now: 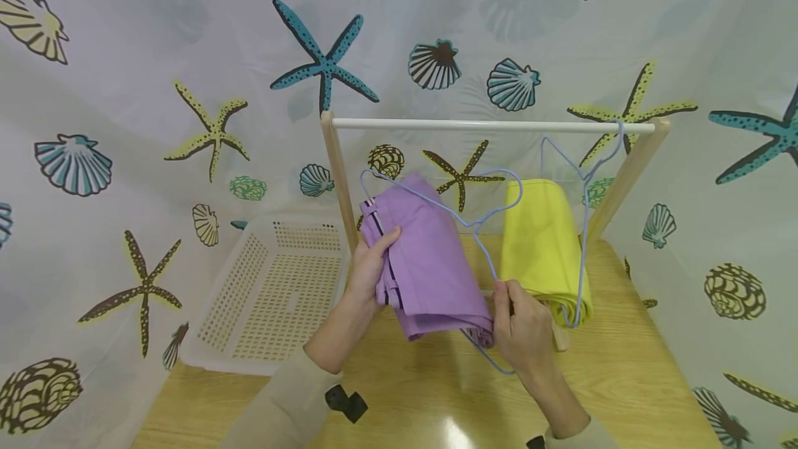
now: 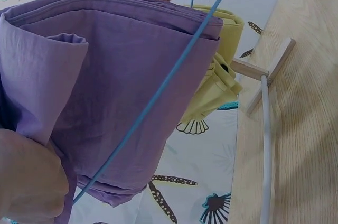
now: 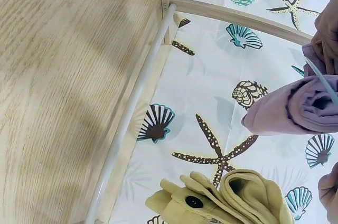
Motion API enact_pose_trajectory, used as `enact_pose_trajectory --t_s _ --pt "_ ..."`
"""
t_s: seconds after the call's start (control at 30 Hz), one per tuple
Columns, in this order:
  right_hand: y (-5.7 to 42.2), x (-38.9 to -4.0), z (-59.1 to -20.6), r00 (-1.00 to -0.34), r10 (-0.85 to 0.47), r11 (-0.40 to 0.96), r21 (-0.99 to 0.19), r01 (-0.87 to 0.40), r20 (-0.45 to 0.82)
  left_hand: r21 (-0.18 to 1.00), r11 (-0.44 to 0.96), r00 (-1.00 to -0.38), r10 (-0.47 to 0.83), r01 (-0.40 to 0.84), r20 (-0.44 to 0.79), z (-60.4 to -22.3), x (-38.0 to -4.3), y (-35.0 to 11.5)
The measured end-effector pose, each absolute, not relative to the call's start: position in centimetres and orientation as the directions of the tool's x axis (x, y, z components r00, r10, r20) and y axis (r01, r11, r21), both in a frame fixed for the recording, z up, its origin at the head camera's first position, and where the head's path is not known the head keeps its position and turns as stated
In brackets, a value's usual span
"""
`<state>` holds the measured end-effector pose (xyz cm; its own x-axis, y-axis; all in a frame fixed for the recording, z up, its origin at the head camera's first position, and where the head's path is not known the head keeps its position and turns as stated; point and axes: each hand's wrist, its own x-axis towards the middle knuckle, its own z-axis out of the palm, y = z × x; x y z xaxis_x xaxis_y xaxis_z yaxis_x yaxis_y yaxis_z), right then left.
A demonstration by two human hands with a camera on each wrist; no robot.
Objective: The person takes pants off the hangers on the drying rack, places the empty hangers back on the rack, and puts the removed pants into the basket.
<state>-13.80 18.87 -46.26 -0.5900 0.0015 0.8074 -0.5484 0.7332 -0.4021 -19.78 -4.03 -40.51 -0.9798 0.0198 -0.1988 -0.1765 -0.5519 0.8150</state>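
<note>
Over the counter (image 1: pixel 430 404), fingers curled, the right hand (image 1: pixel 524 331) pinches a blue hanger (image 1: pixel 477 224) and the left hand (image 1: pixel 366 272) grips folded, stripe-edged lilac cloth (image 1: pixel 430 255). Gaps part it from the basket (image 1: pixel 233 364) at the left edge and yellow cloth (image 1: pixel 539 241) nearer the right.

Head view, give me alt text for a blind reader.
A person's left hand grips purple trousers; the right hand holds a blue hanger. At right, yellow trousers hang from a white rail; at left sits a perforated white basket.
</note>
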Motion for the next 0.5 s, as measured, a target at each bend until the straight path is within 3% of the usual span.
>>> enact_pose_trajectory --t_s 0.5 --pt "19.3 -13.7 -46.2 -0.624 0.010 0.737 -0.427 -0.524 0.782 0.824 -0.508 -0.968 0.110 -0.250 -0.226 -40.8 -19.4 -5.6"
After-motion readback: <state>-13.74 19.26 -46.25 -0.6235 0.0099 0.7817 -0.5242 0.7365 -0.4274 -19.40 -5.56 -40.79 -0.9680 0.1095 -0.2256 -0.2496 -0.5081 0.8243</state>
